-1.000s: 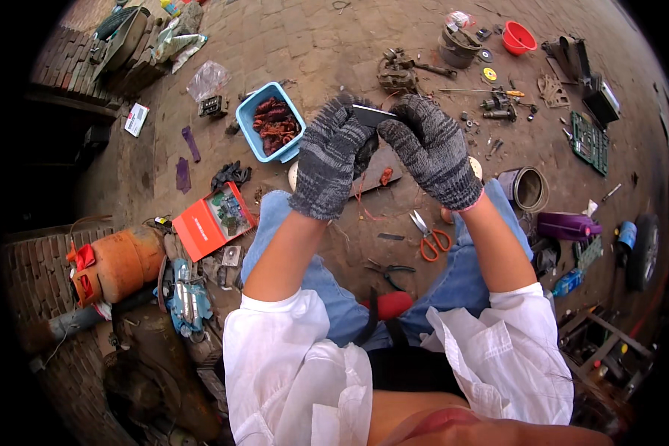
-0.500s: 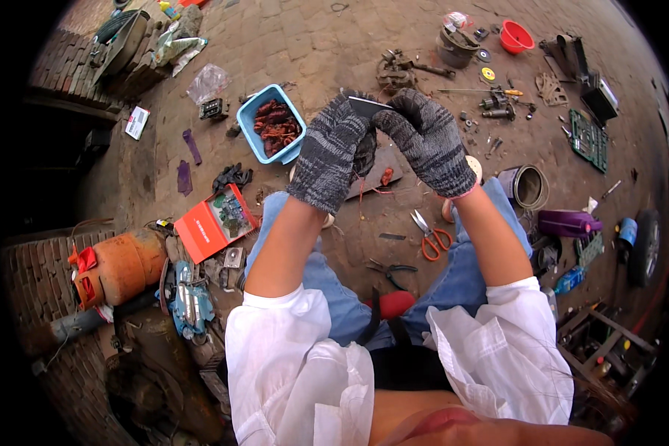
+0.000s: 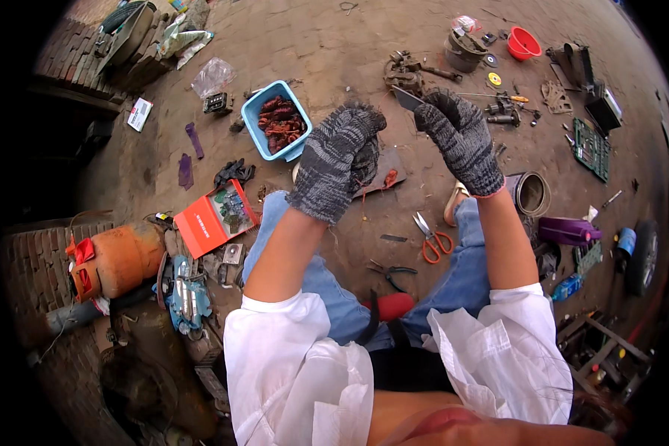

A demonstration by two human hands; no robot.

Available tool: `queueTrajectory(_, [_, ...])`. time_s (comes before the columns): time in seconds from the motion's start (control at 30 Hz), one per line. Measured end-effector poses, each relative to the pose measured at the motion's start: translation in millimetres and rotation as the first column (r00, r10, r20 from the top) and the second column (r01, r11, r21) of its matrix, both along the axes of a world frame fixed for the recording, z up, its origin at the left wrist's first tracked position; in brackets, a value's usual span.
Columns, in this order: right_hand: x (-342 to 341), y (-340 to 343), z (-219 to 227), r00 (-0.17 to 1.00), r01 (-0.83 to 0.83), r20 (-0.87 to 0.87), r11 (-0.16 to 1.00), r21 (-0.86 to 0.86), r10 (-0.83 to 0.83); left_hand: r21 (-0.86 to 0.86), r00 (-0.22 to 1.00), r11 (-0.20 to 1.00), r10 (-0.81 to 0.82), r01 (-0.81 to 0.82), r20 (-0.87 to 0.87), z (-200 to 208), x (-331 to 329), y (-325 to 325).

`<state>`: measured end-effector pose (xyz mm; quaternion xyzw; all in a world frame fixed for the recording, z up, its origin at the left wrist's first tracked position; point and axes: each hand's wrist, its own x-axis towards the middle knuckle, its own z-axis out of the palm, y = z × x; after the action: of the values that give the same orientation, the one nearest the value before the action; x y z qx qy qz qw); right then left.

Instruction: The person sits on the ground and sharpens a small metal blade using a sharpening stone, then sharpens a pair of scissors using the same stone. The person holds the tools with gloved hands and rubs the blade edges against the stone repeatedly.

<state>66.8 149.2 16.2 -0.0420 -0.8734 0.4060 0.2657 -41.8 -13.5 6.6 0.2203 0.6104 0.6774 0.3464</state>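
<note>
Both my hands wear grey-and-black knitted gloves. Pinched in my right hand is a flat dark-grey metal blade, its free end pointing up and left. My left hand is closed, with its fingers curled at the same height; whatever it grips is mostly hidden, though thin reddish strands hang below it. On the ground beneath, a flat dark board carries a small reddish bundle. Left of my left hand, a light-blue basin holds reddish-brown coiled pieces.
Between my legs lie orange-handled scissors and dark pliers. A red box and an orange gas cylinder are at left. A metal can, a purple container and a green tool case stand at right.
My hands have moved apart. The right hand has shifted rightward and carried the blade away from the left hand, which stays closed in nearly the same place.
</note>
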Motion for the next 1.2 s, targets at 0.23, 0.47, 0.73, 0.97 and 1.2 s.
queueTrajectory(0.23, [-6.8,-24.7,-1.8,0.989,-0.017,0.133,0.938,-0.348,0.068,0.121,0.98,0.986,-0.129,0.111,0.151,10.0,3.7,2.2])
queueTrajectory(0.47, [-5.6,-27.6,6.0,0.993,-0.1,0.023,0.947,-0.306,0.113,0.232,0.895,0.969,-0.177,0.085,0.409,12.7,3.4,-2.3])
queueTrajectory(0.73, [-12.9,-41.9,8.2,0.996,0.09,0.053,0.901,-0.425,-0.074,0.138,0.948,0.99,-0.073,0.031,0.309,9.5,-1.6,6.8])
queueTrajectory(0.97, [-21.5,-46.5,1.4,0.986,0.167,0.046,0.94,-0.296,-0.16,-0.151,0.988,0.988,-0.038,0.015,-0.147,7.7,-11.2,12.1])
queueTrajectory(1.2, [-26.9,-28.5,-13.2,0.98,-0.196,-0.198,0.264,-0.944,0.018,0.174,0.762,0.955,0.298,-0.241,-0.575,1.9,-1.0,11.1])
